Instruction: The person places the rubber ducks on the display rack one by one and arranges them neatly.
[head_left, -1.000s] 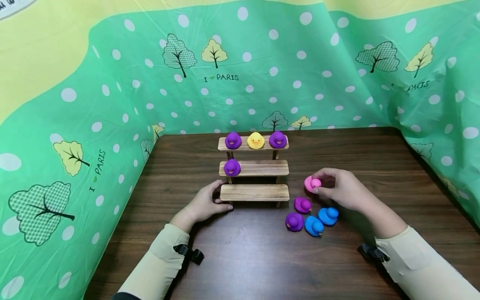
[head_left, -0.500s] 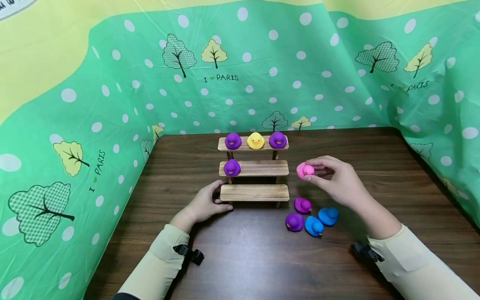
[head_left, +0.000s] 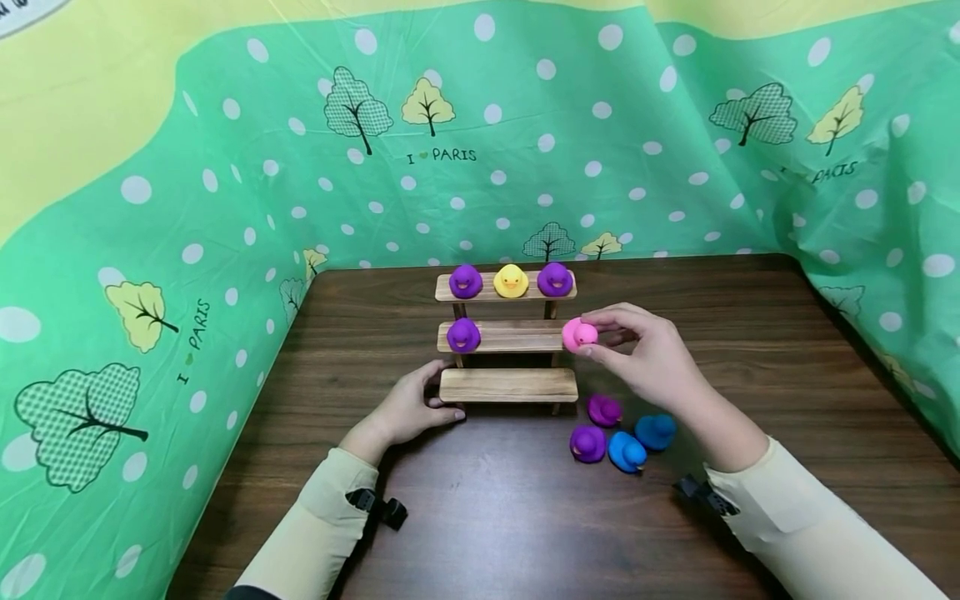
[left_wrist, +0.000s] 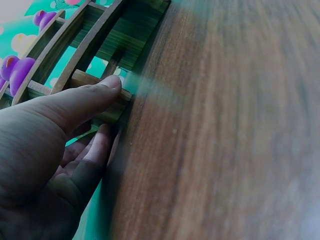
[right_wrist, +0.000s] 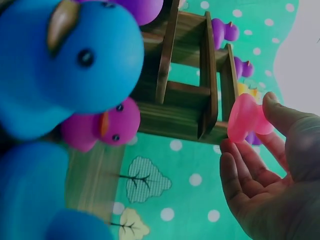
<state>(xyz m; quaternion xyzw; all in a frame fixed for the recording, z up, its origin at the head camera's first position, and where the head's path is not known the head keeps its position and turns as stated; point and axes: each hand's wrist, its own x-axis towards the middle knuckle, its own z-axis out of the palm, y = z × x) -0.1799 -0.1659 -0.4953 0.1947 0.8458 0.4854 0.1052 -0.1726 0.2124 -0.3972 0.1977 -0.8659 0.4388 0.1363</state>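
My right hand [head_left: 648, 354] pinches a pink rubber duck [head_left: 580, 335] between thumb and fingertips, at the right end of the middle tier of a three-tier wooden stand [head_left: 517, 385]. In the right wrist view the pink duck [right_wrist: 247, 117] shows sideways beside the stand. At the stand's lower left, my left hand [head_left: 408, 406] grips the leg and end of the bottom tier, thumb in front; the left wrist view shows this thumb [left_wrist: 95, 97] against the wood. A purple duck [head_left: 463, 335] sits on the middle tier's left end. On the top tier a yellow duck [head_left: 512, 282] stands between two purple ones.
Right of the stand's front, two purple ducks [head_left: 588, 443] and two blue ducks [head_left: 627, 452] lie close together on the dark wooden table [head_left: 480, 517]. A green dotted cloth [head_left: 525, 125] hangs behind and along both sides.
My right hand has carried the pink duck left and slightly away from me, from above the loose ducks to the middle tier's right end. The left hand has stayed put.
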